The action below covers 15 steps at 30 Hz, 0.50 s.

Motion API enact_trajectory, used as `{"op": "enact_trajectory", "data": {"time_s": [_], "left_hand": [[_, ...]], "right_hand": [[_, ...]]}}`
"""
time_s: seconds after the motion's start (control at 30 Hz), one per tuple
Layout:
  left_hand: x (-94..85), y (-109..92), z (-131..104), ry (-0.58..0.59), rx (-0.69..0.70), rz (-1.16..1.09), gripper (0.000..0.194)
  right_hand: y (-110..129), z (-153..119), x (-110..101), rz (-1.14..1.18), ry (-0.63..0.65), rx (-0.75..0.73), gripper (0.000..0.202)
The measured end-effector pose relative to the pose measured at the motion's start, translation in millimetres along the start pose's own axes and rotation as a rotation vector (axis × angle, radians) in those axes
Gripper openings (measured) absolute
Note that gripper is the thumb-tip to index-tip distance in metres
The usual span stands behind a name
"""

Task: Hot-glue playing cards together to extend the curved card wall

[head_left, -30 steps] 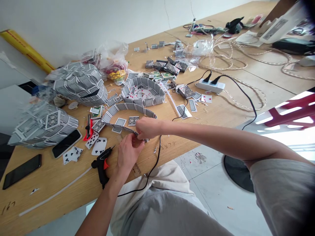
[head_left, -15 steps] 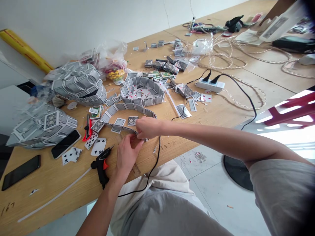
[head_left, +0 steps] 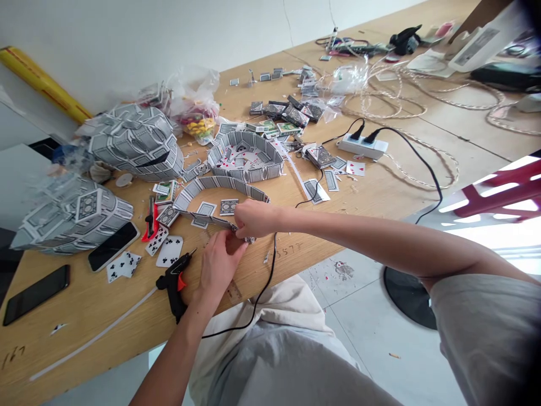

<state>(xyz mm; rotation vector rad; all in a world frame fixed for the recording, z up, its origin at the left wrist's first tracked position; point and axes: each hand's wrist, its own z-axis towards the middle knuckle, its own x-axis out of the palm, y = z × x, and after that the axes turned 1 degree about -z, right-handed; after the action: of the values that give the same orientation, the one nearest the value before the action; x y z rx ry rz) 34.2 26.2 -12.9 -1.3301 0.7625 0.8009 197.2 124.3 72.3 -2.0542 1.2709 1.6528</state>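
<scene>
A curved strip of folded playing cards [head_left: 192, 194] stands on edge on the table, bent into an open loop. At its near end my right hand [head_left: 256, 219] is closed, pinching the strip from above. My left hand [head_left: 220, 259] grips the same end from the front, its thumb and fingers closed around the cards; the exact contact is hidden by the fingers. Inside the loop a face-down card [head_left: 229, 207] lies flat, and another card [head_left: 205, 209] lies partly under the strip. Left of my left hand rests a black glue gun [head_left: 174, 287] with an orange trigger.
Behind the strip sits a ring-shaped card tray [head_left: 253, 172] with loose cards inside. Two large card-built models [head_left: 135, 141] stand at left, near two phones [head_left: 37, 295] and a red utility knife [head_left: 150, 223]. A black cable [head_left: 270, 270] crosses the table edge; a power strip [head_left: 362, 146] lies at right.
Both hands keep their hold on the strip's near end with almost no movement. The view has shifted very slightly.
</scene>
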Motion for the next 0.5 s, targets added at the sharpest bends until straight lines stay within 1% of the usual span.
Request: {"op": "enact_trajectory", "data": {"time_s": [0.2,0.37,0.5], "left_hand": [[0.0,-1.4,3.3,0.009,0.018,0.005,0.021],[1.4,-3.3,4.5,-0.006,-0.005,-0.006,0.020],[1.0,-4.5,6.3,0.006,-0.029,0.000,0.021]], "right_hand": [[0.4,0.8,0.6,0.004,-0.008,-0.008,0.027],[0.1,1.2,1.6,0.013,-0.014,-0.005,0.027],[1.4,1.5,2.9,0.015,-0.022,-0.009,0.028]]}}
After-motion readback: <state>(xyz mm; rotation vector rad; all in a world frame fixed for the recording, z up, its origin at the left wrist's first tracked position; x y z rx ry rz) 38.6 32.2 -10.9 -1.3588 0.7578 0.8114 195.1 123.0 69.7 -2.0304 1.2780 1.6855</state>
